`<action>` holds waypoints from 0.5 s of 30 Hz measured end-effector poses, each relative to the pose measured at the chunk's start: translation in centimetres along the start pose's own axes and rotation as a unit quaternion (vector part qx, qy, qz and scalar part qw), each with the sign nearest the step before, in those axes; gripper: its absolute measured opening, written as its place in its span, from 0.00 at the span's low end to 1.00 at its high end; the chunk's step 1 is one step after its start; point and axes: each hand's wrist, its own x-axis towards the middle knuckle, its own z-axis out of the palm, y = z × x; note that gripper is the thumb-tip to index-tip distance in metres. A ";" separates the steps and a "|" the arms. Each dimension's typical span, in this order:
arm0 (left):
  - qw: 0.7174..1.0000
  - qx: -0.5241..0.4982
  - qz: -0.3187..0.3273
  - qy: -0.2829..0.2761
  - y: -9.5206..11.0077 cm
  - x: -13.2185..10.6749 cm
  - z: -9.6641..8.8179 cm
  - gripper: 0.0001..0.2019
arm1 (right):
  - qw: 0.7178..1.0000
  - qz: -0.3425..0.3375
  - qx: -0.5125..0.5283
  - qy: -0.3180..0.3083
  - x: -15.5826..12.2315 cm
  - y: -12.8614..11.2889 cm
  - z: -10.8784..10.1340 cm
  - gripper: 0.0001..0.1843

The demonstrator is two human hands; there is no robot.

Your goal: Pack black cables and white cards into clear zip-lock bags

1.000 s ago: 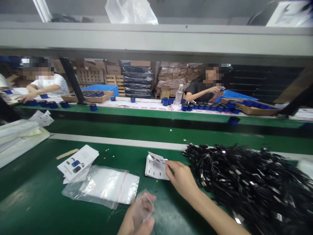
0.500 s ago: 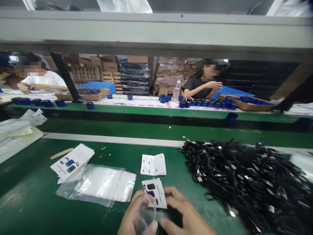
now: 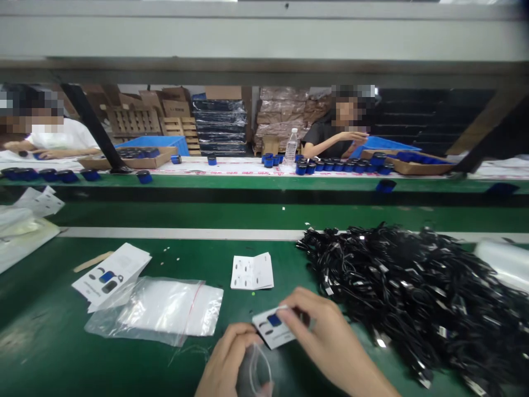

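My right hand [image 3: 326, 339] pinches a small white leaflet [image 3: 273, 330] printed with black and blue shapes, held low at the bottom centre. My left hand [image 3: 227, 364] grips a small clear plastic bag [image 3: 258, 372] just below the leaflet, fingers closed on its edge. The leaflet's corner touches the bag's mouth. On the green table beyond lie another folded white leaflet [image 3: 252, 272], a stack of clear zip bags [image 3: 165, 310] and a pile of leaflets [image 3: 111, 274].
A large heap of black cables [image 3: 413, 286] fills the table to the right. A wooden stick [image 3: 93, 261] lies at left. Across the green conveyor, two other people sit behind rows of blue round items [image 3: 334, 165] and cardboard trays [image 3: 136, 161].
My right hand picked a leaflet off the table, brought it back to the bag in my left hand, and now tilts it against the bag's mouth. The camera view dropped slightly.
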 end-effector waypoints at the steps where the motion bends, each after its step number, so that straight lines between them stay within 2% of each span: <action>1: 1.000 0.006 -0.006 0.019 0.1 0.0 -0.1 0.18 | 0.998 0.033 0.048 0.028 -0.3 0.4 -0.2 0.11; 3: 0.999 0.012 -0.020 0.048 0.2 0.1 -0.3 0.17 | 0.983 0.097 0.151 0.042 -0.9 0.9 -0.4 0.14; 6: 0.997 0.039 -0.010 0.065 0.3 0.2 -0.3 0.19 | 0.960 0.149 0.236 -0.008 -1.6 1.1 -0.4 0.15; 10: 0.992 0.093 0.048 0.071 0.1 0.4 0.0 0.20 | 0.966 0.158 0.197 -0.052 -1.7 1.0 -0.3 0.13; 13: 0.986 0.121 0.095 0.060 0.0 0.5 0.1 0.17 | 0.980 0.136 0.145 -0.021 -1.5 1.0 -0.1 0.11; 15: 0.985 0.131 0.101 0.053 0.0 0.5 0.3 0.18 | 0.986 0.116 0.117 0.007 -1.6 1.1 0.3 0.12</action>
